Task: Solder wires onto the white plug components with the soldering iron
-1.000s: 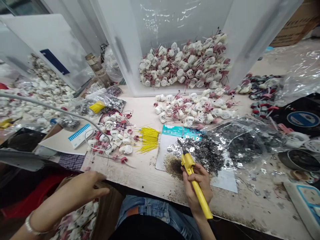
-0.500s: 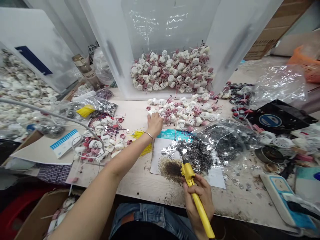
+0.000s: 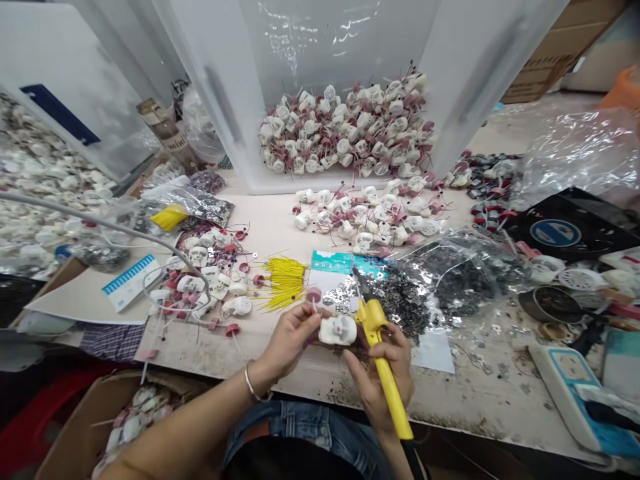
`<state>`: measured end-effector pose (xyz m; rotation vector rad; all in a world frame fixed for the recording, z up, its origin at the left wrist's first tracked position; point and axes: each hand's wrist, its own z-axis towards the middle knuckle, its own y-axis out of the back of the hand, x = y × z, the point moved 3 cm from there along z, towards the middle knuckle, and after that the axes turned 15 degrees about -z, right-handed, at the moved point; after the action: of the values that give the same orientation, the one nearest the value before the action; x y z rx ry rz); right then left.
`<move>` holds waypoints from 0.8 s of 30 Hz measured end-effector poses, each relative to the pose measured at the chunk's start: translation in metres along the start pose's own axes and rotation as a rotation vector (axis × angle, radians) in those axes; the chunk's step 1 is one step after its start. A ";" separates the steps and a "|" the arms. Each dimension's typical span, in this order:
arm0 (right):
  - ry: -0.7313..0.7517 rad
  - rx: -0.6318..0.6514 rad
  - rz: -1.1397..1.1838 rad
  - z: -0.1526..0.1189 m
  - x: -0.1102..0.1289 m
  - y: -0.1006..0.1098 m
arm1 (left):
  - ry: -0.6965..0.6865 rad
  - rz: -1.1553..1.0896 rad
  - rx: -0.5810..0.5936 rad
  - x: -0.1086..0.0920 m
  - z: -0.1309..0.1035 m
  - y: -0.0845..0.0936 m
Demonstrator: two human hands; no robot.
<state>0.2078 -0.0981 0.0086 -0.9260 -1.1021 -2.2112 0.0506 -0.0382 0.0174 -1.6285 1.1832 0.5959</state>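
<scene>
My left hand (image 3: 293, 337) pinches a small white plastic housing (image 3: 339, 331) with a pink part (image 3: 314, 295) beside it, held in front of me above the table's near edge. My right hand (image 3: 385, 373) is wrapped round a yellow soldering iron (image 3: 387, 373), its metal tip pointing up and away from me. The iron's front end is just right of the white housing; I cannot tell whether they touch. Beyond the hands lies a heap of small metal plates (image 3: 405, 303), partly on white paper (image 3: 435, 352). A bundle of thin yellow wires (image 3: 285, 283) is left of the paper.
A tipped clear plastic bin (image 3: 340, 40) with many white and pink pieces (image 3: 345, 133) stands at the back. More pieces (image 3: 370, 213) spill before it. A power strip (image 3: 565, 393) lies at right, a grey cable (image 3: 110, 223) arches at left, and an open carton (image 3: 85, 427) is below.
My left hand has come back from the far pile to the near edge with a white housing in it. My right hand has tilted the soldering iron more upright and moved slightly left.
</scene>
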 end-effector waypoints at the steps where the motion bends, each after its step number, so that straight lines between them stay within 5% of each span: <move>1: 0.024 0.020 -0.014 0.001 0.001 -0.003 | 0.052 -0.126 -0.021 0.010 -0.009 0.001; 5: 0.120 0.055 -0.060 0.002 -0.006 -0.008 | 0.195 -0.177 -0.073 0.029 -0.026 0.016; 10: 0.280 0.120 -0.089 0.000 -0.022 -0.004 | 0.447 0.412 0.072 0.009 -0.038 0.044; 13: 0.265 0.091 -0.115 0.000 -0.022 0.003 | 0.184 0.905 0.142 -0.013 -0.036 0.045; 16: 0.229 0.046 -0.136 0.000 -0.017 0.007 | -0.114 1.127 0.096 -0.020 -0.025 0.032; 24: 0.160 -0.037 -0.151 -0.003 -0.013 0.019 | -0.373 1.010 0.115 -0.010 -0.015 0.015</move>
<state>0.2279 -0.1093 0.0061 -0.6863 -1.0901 -2.3885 0.0307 -0.0484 0.0246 -0.6753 1.6638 1.3533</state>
